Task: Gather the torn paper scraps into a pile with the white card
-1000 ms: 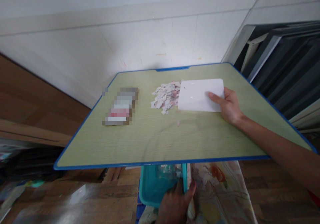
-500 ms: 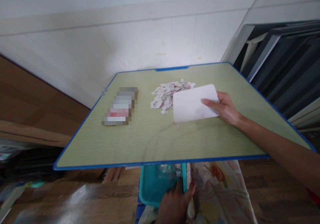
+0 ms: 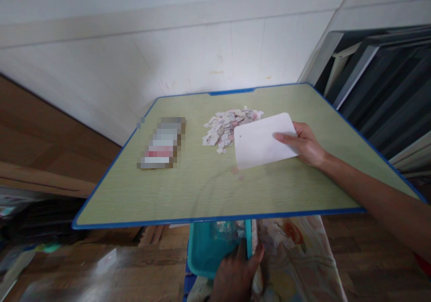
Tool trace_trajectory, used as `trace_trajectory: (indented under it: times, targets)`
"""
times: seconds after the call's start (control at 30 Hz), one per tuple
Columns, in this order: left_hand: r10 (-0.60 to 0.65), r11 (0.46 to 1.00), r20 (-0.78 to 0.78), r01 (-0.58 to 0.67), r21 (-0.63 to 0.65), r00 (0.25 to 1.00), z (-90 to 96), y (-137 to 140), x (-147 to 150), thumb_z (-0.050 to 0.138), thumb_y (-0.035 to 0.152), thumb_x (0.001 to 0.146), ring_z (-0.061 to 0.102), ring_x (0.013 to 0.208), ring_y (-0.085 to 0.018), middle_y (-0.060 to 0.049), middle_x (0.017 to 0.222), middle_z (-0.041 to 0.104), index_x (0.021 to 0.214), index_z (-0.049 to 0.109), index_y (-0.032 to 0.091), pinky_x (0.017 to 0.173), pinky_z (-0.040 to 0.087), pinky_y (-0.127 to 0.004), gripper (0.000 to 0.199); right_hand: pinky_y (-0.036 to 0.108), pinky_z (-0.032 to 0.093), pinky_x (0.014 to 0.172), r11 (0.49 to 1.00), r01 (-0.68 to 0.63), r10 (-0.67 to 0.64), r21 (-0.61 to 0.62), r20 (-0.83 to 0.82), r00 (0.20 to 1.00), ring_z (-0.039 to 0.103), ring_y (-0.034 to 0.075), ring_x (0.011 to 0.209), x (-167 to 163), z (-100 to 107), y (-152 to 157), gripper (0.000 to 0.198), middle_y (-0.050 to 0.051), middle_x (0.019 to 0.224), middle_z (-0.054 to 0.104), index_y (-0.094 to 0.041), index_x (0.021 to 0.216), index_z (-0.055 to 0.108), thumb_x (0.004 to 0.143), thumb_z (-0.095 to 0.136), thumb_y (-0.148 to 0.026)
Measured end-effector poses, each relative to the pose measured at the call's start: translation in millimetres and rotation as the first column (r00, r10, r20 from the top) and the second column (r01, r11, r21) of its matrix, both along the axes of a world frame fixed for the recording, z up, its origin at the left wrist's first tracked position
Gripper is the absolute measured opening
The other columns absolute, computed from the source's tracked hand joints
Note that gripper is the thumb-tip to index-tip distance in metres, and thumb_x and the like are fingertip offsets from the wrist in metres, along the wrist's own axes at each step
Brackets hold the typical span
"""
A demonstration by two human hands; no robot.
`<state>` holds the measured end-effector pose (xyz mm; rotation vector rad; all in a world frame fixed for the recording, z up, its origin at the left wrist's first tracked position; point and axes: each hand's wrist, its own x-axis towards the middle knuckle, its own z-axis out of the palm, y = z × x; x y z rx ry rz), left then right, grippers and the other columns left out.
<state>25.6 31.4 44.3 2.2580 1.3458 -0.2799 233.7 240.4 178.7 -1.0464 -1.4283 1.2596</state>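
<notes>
My right hand point(image 3: 305, 142) grips a white card point(image 3: 262, 142) by its right end, thumb flat on top. A small hole shows near the card's left edge. The card is tilted above the table and partly covers the near right side of a heap of small torn paper pieces point(image 3: 222, 127). Below the table's front edge, my left hand point(image 3: 234, 273) is closed over the right rim of a teal plastic basin point(image 3: 205, 252), fingers inside and thumb outside. Some pale scraps and clear plastic show at the basin's far end; the table edge hides part of it.
The light green table point(image 3: 151, 194) has a blue border and stands against a white wall. A pixelated flat object point(image 3: 161, 142) lies on its left side. Dark panels point(image 3: 387, 73) lean at the right. A patterned cloth point(image 3: 299, 261) with scraps on it lies beside the basin.
The card in my right hand has tilted slightly, its near left corner dropping a little toward me. My left hand and the paper heap look unchanged.
</notes>
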Motion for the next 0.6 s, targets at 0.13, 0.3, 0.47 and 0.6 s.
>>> trace_trajectory:
  times: [0.13,0.3,0.47,0.6]
  targets:
    - [-0.02,1.0,-0.005,0.019,-0.018,1.0,2.3,0.3,-0.5,0.046,0.017,0.066,0.048,0.096,-0.026,-0.015,0.119,0.037,0.124,0.011,0.033,0.072,0.043,-0.037,0.07,0.02,0.039,0.044,0.994,-0.099,0.101,-0.041,0.034,0.994,0.053,0.011,0.052,1.3,0.2,-0.1,0.022,0.001,0.068,0.06,-0.016,0.081,0.06,0.064,0.062,-0.029]
    - [-0.007,1.0,-0.051,0.006,-0.012,0.999,0.6,1.9,0.8,0.044,0.013,0.066,0.048,0.095,-0.025,-0.013,0.119,0.037,0.123,0.014,0.035,0.071,0.044,-0.037,0.068,0.019,0.04,0.046,0.985,-0.164,0.168,-0.061,0.064,0.984,0.054,0.011,0.053,0.5,0.9,-2.5,0.019,0.0,0.067,0.061,-0.015,0.078,0.061,0.064,0.061,-0.029]
    - [-0.004,1.0,-0.057,0.005,0.016,0.998,-2.5,2.9,1.1,0.041,0.013,0.07,0.05,0.092,-0.023,-0.012,0.117,0.039,0.123,0.015,0.035,0.071,0.044,-0.035,0.062,0.019,0.039,0.043,0.985,-0.152,0.154,-0.086,0.024,0.988,0.054,0.011,0.051,2.4,0.8,-2.6,0.019,0.001,0.067,0.062,-0.016,0.077,0.062,0.063,0.062,-0.028]
    - [-0.003,1.0,-0.047,0.004,0.027,0.999,-1.5,1.8,1.1,0.044,0.013,0.067,0.051,0.09,-0.025,-0.013,0.116,0.04,0.123,0.015,0.035,0.068,0.045,-0.037,0.067,0.018,0.041,0.047,0.959,-0.265,0.272,-0.103,0.063,0.96,0.055,0.01,0.054,2.5,2.8,-3.7,0.016,0.0,0.067,0.062,-0.016,0.077,0.063,0.064,0.061,-0.025]
